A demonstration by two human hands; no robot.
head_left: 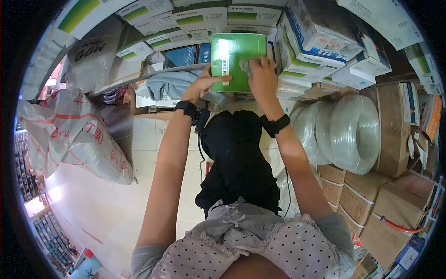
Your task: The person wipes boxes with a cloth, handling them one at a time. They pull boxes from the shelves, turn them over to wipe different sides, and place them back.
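Note:
A green box (239, 51) with a white printed strip is held up in front of the shelf. My left hand (204, 83) grips its left edge, the thumb lying across the lower front and the other fingers mostly hidden behind. On the box's right side, my right hand (263, 79) is closed around a small greyish cloth (245, 66) and presses it against the green face. Both wrists wear black straps. Just below and left of the box, a crumpled blue-grey cloth (169, 85) lies on the lower shelf.
White-and-green cartons (200, 18) are stacked behind and to the right. Coils of clear hose (354, 135) stand at right, above brown cartons (357, 200). A large white plastic sack (79, 135) rests on the floor at left.

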